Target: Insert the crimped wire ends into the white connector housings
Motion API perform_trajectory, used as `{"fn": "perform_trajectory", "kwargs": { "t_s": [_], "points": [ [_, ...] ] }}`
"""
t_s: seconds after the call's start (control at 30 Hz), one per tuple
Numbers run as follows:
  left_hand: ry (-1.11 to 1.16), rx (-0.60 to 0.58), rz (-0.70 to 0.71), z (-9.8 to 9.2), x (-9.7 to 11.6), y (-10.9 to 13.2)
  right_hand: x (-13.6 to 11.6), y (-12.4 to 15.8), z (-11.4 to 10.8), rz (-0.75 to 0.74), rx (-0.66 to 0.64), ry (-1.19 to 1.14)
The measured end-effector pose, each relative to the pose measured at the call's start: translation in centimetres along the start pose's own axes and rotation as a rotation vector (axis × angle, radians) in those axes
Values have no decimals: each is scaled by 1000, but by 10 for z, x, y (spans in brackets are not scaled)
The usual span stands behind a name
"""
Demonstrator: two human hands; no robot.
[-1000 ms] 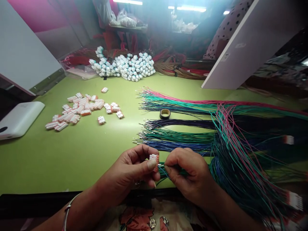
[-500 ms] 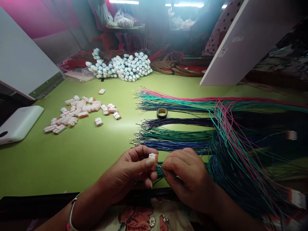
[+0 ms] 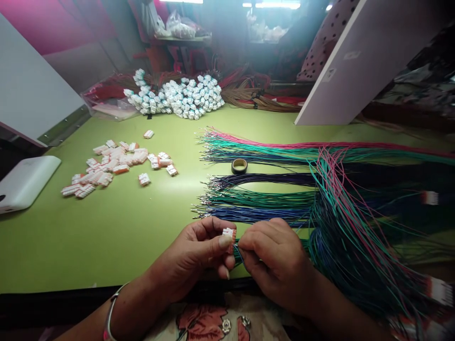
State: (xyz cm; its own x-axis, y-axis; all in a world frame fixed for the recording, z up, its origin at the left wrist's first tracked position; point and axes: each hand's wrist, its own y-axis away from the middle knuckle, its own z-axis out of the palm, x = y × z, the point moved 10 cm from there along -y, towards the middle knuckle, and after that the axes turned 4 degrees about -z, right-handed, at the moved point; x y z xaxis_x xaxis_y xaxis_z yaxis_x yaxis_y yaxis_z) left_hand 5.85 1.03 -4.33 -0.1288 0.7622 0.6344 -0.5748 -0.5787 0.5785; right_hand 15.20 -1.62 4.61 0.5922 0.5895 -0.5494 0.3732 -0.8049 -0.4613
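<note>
Between the thumb and fingers of my left hand (image 3: 204, 248) is a white and orange connector housing (image 3: 229, 233), its orange side facing right. My right hand (image 3: 273, 258) pinches a thin wire (image 3: 239, 253) close to that orange side; its fingertips are nearly touching the housing. Whether the wire's end sits inside the housing I cannot tell. Just beyond my hands lie bundles of blue wires (image 3: 256, 215), green wires (image 3: 263, 199) and dark wires (image 3: 270, 179), their metal-tipped ends pointing left.
Loose connector housings (image 3: 117, 161) lie in a pile on the left of the green table (image 3: 170, 199). A tape roll (image 3: 239, 166) rests among the wires. Wired connectors (image 3: 192, 97) are heaped at the back. A white device (image 3: 30, 182) stands left, a panel (image 3: 341, 66) right.
My left hand and the connector housing have shifted slightly right, closer to my right fingertips. My right hand stays almost in place, still pinching the wire.
</note>
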Motion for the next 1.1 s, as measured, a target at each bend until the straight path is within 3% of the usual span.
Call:
{"fn": "perform_trajectory", "kwargs": {
  "t_s": [0.3, 1.1],
  "points": [
    [1, -12, 30, -2, 1, 0, 10, 4, -1, 93, -5, -70],
    [-66, 24, 44, -1, -1, 0, 9, 3, 6, 74, -6, -54]
  ]
}}
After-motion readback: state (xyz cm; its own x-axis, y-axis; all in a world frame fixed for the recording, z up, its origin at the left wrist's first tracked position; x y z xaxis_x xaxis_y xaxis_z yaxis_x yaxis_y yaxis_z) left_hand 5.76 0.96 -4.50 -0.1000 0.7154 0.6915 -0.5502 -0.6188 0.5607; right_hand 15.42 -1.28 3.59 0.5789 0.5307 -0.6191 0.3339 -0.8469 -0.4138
